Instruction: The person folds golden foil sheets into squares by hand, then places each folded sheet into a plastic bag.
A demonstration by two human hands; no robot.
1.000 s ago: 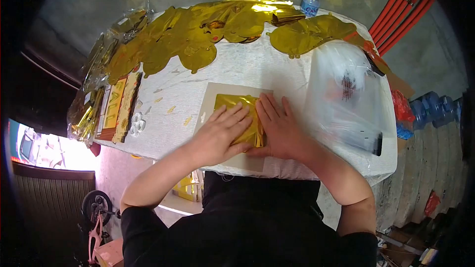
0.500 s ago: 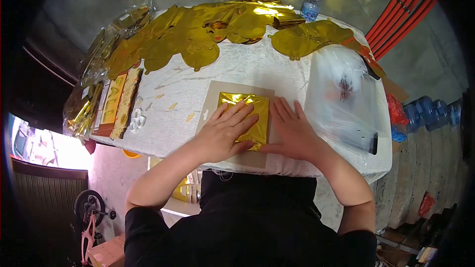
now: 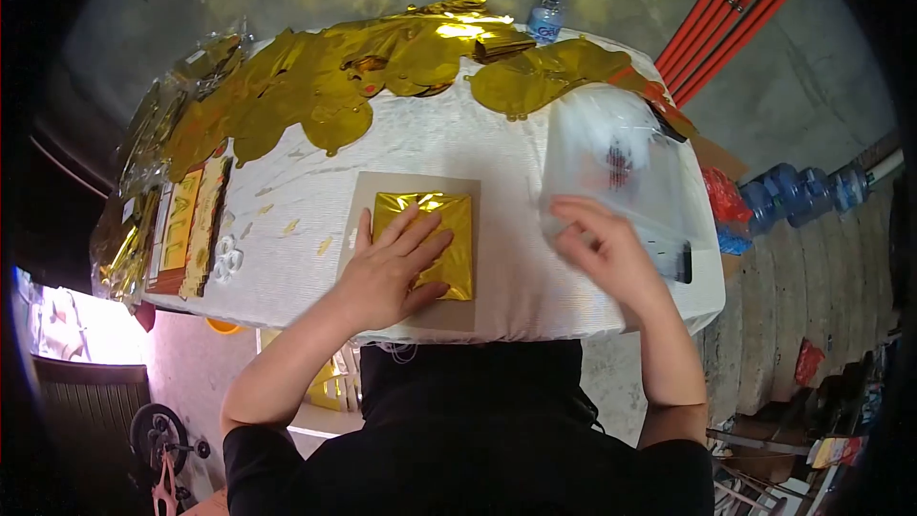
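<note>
My left hand lies flat with spread fingers on a folded square of gold foil. The foil rests on a grey-brown cardboard sheet near the table's front edge. My right hand is lifted off the cardboard, at the left edge of a stack of clear plastic bags. Its fingers are bent and slightly blurred, with a gap between thumb and fingers and nothing visible in it.
Flat gold foil balloons cover the table's far side, near a water bottle. Printed packets and small white rings lie at left on the white-covered table. Red pipes stand behind; large blue bottles are right.
My right hand has left the cardboard beside the foil and moved right to the plastic bags. My left hand remains on the foil. The whole view has shifted.
</note>
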